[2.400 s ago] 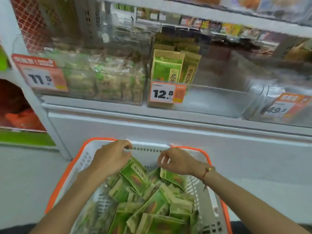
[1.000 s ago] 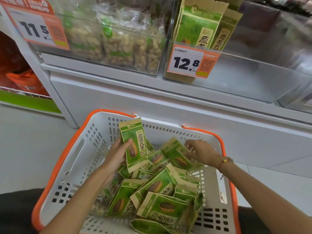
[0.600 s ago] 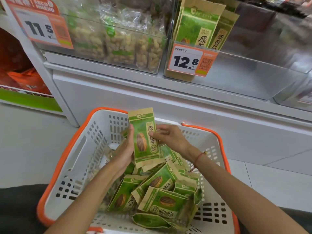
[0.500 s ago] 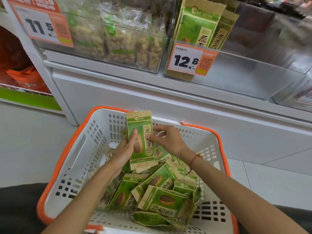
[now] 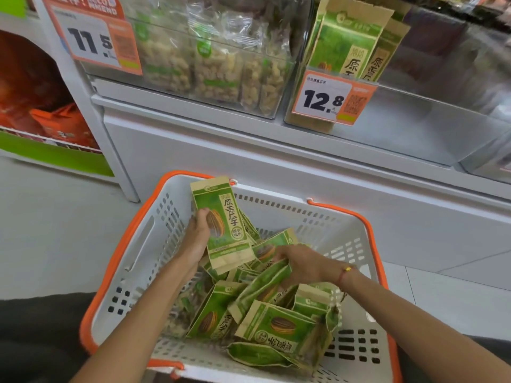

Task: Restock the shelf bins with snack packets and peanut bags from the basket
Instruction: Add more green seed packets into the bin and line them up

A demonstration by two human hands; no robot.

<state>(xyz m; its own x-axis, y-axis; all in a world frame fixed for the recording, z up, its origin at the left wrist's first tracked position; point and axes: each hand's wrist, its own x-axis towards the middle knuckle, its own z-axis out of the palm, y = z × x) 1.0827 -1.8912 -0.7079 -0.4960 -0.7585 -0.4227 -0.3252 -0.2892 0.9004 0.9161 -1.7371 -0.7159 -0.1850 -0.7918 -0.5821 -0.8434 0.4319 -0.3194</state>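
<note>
A white basket with an orange rim (image 5: pixel 154 241) stands on the floor below the shelf, holding several green snack packets (image 5: pixel 276 324). My left hand (image 5: pixel 197 236) holds a small stack of green packets (image 5: pixel 224 225) upright over the basket's far left side. My right hand (image 5: pixel 304 264) reaches down into the pile and grips another green packet (image 5: pixel 262 288). Above, a clear bin (image 5: pixel 401 128) with the 12.8 tag holds two upright green packets (image 5: pixel 348 40). The bin (image 5: pixel 177 37) with the 11.5 tag holds clear peanut bags (image 5: pixel 218 70).
The white shelf front (image 5: pixel 249 161) rises directly behind the basket. A neighbouring rack with orange bags (image 5: pixel 55 123) stands at the left. Pale floor tiles (image 5: pixel 55 230) lie on both sides. My dark trouser leg (image 5: pixel 36 338) is at lower left.
My right hand left the upright stack and dropped into the pile, taking hold of another packet. My left hand keeps the stack upright, shifted slightly left.
</note>
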